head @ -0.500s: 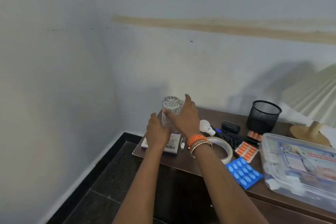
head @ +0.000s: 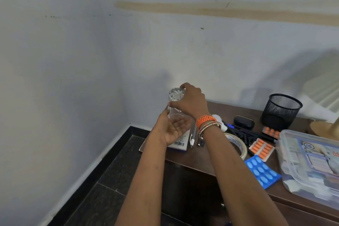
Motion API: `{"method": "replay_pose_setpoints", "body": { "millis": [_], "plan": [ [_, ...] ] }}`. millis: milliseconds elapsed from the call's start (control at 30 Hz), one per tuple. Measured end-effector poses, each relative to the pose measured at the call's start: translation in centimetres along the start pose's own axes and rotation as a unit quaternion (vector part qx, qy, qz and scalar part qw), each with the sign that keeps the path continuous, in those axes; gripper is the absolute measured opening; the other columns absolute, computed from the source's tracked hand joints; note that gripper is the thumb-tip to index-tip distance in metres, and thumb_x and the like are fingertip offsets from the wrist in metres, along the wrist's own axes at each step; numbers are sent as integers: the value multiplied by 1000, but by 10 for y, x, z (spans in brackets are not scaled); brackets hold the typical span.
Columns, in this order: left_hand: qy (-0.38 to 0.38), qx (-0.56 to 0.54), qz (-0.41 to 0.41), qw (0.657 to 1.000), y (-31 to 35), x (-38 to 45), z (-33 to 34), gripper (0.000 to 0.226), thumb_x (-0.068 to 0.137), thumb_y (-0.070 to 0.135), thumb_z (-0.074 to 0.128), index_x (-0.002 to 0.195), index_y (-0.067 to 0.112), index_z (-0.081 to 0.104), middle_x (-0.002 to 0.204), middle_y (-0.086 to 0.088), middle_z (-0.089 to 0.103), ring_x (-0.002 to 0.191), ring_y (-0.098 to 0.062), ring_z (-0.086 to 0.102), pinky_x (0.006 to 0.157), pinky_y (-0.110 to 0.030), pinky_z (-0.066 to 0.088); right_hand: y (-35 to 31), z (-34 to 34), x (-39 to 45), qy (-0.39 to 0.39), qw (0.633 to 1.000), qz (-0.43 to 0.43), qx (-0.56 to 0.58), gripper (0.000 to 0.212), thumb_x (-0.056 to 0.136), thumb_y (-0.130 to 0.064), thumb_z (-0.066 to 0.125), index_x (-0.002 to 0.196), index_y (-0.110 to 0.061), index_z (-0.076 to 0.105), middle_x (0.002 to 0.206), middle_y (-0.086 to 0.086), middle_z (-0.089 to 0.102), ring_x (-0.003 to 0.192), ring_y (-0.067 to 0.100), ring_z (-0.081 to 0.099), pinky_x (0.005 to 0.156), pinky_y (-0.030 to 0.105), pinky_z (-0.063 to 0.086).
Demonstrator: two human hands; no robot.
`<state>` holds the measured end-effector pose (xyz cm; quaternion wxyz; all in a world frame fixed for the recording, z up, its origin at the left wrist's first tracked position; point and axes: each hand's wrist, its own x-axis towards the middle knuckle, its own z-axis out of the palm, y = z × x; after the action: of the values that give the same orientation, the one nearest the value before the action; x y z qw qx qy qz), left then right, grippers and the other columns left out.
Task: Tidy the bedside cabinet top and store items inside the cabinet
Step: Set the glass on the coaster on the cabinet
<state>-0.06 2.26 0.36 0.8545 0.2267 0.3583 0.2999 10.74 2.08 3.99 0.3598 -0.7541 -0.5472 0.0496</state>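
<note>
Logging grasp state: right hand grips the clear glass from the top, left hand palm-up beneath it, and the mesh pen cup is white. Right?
Not quite: the head view shows the mesh pen cup is black, not white. The rest stands: the right hand grips the clear glass from the top, and the left hand lies palm-up beneath it.

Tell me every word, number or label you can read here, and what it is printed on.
Nothing reads whole.
Tape roll: dark lettering round its side, too blurred to read.
Box under the left hand: a barcode and fine print, too small.
Plastic case: a round logo and a red "M" cut off at the picture's edge; the rest is blurred.
Blue blister and orange blister: no print shows.
</note>
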Motion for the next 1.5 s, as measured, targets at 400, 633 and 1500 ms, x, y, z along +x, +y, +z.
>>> {"method": "replay_pose_setpoints", "body": {
  "millis": [400, 633, 1500],
  "plan": [
    [-130, -101, 169, 972, 15, -11, 29, 71, 86, 60, 48, 129, 5, 49, 129, -18, 57, 119, -34, 56, 103, -50, 42, -4, -50, -38, 35, 923, 52, 380, 54, 69, -21, 83, 106, -16, 45, 92, -7, 57, 75, 1, 60, 58, 14, 48],
    [-149, 107, 258, 948, 28, -16, 41, 44, 90, 40, 51, 113, 3, 59, 106, -12, 69, 94, -25, 69, 75, -36, 58, 15, -71, -32, -99, 979, -4, 175, 79, 66, -44, 82, 133, -22, 47, 107, -2, 59, 94, 12, 60, 71, 21, 45],
    [110, 546, 333, 761, 33, 109, -34, 41, 98, 30, 43, 135, 13, 47, 136, -10, 53, 122, -20, 51, 94, -25, 36, 55, 45, 86, 50, 983, 94, 147, 71, 57, -36, 87, 115, -14, 53, 118, 4, 63, 108, 25, 59, 89, 34, 49]
  ]
}}
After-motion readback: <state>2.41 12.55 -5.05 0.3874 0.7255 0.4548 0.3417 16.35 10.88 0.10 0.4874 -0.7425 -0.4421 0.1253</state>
